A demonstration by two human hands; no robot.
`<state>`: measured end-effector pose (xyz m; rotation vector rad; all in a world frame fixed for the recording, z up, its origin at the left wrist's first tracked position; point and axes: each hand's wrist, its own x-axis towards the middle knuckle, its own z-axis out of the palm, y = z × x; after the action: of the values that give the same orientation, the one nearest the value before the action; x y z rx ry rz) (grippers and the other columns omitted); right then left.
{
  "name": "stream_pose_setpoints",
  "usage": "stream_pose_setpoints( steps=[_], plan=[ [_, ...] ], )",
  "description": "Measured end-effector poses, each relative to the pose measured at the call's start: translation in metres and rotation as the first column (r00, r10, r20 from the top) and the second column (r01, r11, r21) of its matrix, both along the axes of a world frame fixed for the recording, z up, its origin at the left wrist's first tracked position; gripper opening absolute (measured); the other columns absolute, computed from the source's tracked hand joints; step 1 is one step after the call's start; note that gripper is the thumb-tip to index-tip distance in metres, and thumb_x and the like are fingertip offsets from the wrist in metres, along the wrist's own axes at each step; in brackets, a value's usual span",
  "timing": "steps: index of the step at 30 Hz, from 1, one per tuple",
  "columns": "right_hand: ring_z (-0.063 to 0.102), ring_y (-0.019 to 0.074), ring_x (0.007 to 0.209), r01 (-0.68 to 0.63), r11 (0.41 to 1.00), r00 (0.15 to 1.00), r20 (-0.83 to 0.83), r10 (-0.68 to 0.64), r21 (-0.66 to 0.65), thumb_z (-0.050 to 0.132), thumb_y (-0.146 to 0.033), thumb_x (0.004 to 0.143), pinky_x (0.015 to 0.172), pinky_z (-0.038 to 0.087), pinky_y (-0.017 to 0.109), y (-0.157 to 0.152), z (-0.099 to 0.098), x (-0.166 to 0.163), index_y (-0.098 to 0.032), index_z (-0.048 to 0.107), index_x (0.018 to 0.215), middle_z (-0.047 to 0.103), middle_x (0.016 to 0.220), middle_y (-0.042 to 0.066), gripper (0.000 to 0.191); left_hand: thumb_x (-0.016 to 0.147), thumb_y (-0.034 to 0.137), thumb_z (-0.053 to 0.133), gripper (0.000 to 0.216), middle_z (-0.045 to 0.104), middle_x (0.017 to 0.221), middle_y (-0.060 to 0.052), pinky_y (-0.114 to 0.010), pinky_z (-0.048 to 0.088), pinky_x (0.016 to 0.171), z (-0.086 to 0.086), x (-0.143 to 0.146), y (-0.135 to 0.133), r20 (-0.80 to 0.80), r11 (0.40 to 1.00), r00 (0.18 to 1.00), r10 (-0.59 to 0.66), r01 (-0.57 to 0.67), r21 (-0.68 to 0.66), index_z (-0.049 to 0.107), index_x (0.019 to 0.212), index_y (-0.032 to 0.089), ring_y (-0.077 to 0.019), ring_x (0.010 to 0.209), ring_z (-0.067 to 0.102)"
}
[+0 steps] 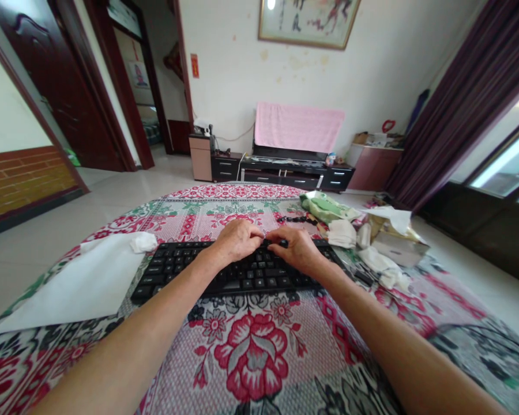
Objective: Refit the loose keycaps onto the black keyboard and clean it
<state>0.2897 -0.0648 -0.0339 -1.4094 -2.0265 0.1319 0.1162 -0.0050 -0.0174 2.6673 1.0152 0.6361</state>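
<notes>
A black keyboard [190, 271] lies across a table covered with a red and green floral cloth [251, 346]. Both my hands rest over its upper middle rows, fingertips meeting. My left hand [236, 241] has its fingers curled and pinched toward the right hand. My right hand [296, 249] is curled the same way. Between the fingertips sits something small and pale, too small to name.
A white paper sheet [82, 285] with a crumpled tissue [143, 242] lies left of the keyboard. At right are a green cloth [324, 206], tissues [341, 233] and an open box [395, 239]. A dark bead string [296, 219] lies behind the keyboard. A cabinet stands beyond.
</notes>
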Motion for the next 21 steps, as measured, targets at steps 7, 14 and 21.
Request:
stream_pose_setpoints(
  steps=[7, 14, 21],
  plan=[
    [0.059, 0.0133, 0.073, -0.055, 0.998, 0.998, -0.047, 0.053, -0.042, 0.059, -0.020, 0.071, 0.070, 0.044, 0.026, -0.001, 0.001, -0.005, -0.020, 0.066, 0.084, 0.066, 0.079, 0.001, 0.015, 0.075, 0.021, 0.051, 0.025, 0.069, 0.079, 0.000, -0.026, 0.046, 0.069, -0.010, -0.008, -0.001, 0.081, 1.000, 0.997, 0.004, -0.005, 0.012, 0.072, 0.086, 0.025, -0.0140, 0.072, 0.060],
    [0.058, 0.0123, 0.072, -0.067, 0.995, 0.996, -0.062, 0.063, -0.072, 0.059, -0.019, 0.072, 0.068, 0.044, 0.025, 0.000, -0.001, -0.005, -0.020, 0.065, 0.083, 0.065, 0.078, 0.000, 0.013, 0.075, 0.021, 0.052, 0.023, 0.070, 0.080, 0.001, -0.026, 0.046, 0.071, -0.013, -0.012, 0.004, 0.094, 0.998, 0.996, -0.002, 0.008, -0.062, 0.072, 0.086, 0.024, -0.0139, 0.075, 0.062],
    [0.058, 0.0134, 0.078, -0.062, 0.998, 0.998, -0.009, 0.062, -0.018, 0.056, -0.018, 0.074, 0.074, 0.044, 0.028, 0.001, 0.001, 0.004, -0.022, 0.066, 0.087, 0.065, 0.084, 0.001, 0.017, 0.075, 0.022, 0.052, 0.022, 0.071, 0.085, -0.001, -0.028, 0.047, 0.076, -0.014, -0.018, 0.010, 0.107, 0.998, 0.993, 0.056, -0.055, -0.018, 0.072, 0.083, 0.022, -0.0157, 0.081, 0.063]
  ],
)
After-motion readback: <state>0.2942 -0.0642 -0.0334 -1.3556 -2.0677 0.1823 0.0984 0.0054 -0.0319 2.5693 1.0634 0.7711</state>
